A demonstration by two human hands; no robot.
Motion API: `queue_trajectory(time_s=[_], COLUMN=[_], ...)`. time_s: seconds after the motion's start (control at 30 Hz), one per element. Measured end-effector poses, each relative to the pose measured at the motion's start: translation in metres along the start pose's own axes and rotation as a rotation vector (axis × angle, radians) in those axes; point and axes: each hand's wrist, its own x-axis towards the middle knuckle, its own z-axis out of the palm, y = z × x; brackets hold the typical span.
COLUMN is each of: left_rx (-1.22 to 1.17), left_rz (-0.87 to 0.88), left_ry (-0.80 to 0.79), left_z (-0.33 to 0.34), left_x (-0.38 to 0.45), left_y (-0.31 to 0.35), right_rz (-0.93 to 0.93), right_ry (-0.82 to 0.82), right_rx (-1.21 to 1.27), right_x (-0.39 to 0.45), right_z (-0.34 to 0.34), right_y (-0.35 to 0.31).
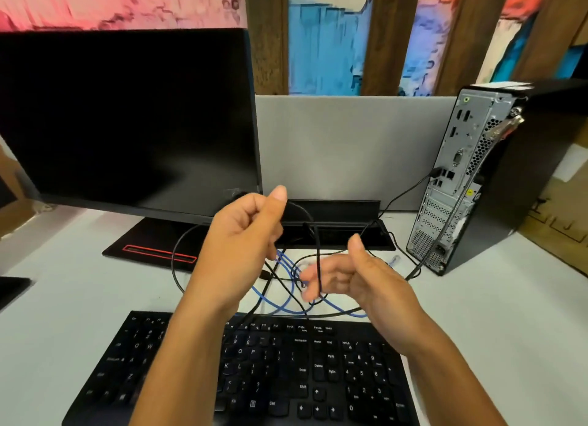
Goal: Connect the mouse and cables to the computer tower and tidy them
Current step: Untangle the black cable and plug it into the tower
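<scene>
My left hand (pixel 245 231) is raised above the desk and grips a thin black cable (pixel 318 250) that loops down from its fingers. My right hand (pixel 346 276) hovers lower, fingers blurred and spread around the hanging loop; whether it grips the cable I cannot tell. A blue network cable (pixel 286 295) lies coiled on the desk beneath both hands, its clear plug (pixel 394 260) near the tower. The computer tower (pixel 458 183) stands at the right with its rear ports facing me. One black cable (pixel 410 190) is plugged into its back. No mouse is in view.
A black monitor (pixel 127 116) stands at the left on a black base with a red stripe (pixel 159 253). A black keyboard (pixel 286 368) lies at the front under my forearms. A grey partition (pixel 350 145) and a black cable tray (pixel 337 231) run behind the cables.
</scene>
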Motion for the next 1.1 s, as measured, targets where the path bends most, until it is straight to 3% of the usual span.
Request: queue_trajectory(time_s=[0.07,0.17,0.23,0.3,0.4,0.47,0.53,0.6,0.63,0.67,0.73,0.8,0.9,1.0,1.1], left_rx=[-0.026,0.089,0.242,0.202,0.064,0.030,-0.084,-0.177,-0.205,-0.217,-0.220,-0.183,-0.033,0.153,0.165], left_rz=[-0.024,-0.062,-0.092,-0.142,-0.198,-0.117,-0.050,-0.001,0.021,0.041,0.091,0.129,0.103,0.040,0.119], left_ry=[0.119,0.153,0.001,-0.165,-0.386,-0.424,-0.358,-0.261,-0.233,-0.229,-0.277,-0.402,-0.538,-0.624,-0.371], left_z=[-0.007,-0.023,-0.027,-0.025,-0.021,-0.016,-0.009,-0.003,0.001,0.005,0.013,0.019,0.024,0.021,0.017], left_x=[0.002,0.002,0.001,0.000,-0.003,-0.007,-0.010,-0.010,-0.008,-0.007,-0.006,-0.005,-0.008,-0.009,0.007], left_y=[-0.004,-0.015,-0.015,-0.008,0.006,0.013,0.015,0.013,0.011,0.011,0.008,0.000,-0.014,-0.018,-0.014], right_rz=[-0.083,-0.185,-0.242,-0.268,-0.332,-0.322,-0.287,-0.359,-0.359,-0.267,0.116,0.288,0.184,0.120,0.165], right_ry=[-0.005,0.209,0.240,0.194,0.223,0.290,0.527,0.879,0.978,0.950,0.610,0.336,0.357,0.428,0.243], right_rx=[-0.024,-0.270,-0.541,-0.711,-0.760,-0.788,-0.809,-0.600,-0.432,-0.240,0.078,0.322,0.463,0.374,0.191], right_x=[-0.001,0.009,0.019,0.026,0.041,0.048,0.048,0.038,0.031,0.026,0.021,0.020,0.030,0.035,0.030], right_z=[-0.007,-0.022,-0.025,-0.017,-0.006,-0.002,0.001,0.008,0.009,0.010,0.012,0.010,-0.006,-0.020,-0.024], right_y=[-0.008,-0.023,-0.036,-0.044,-0.049,-0.050,-0.050,-0.052,-0.053,-0.056,-0.063,-0.071,-0.086,-0.108,-0.124])
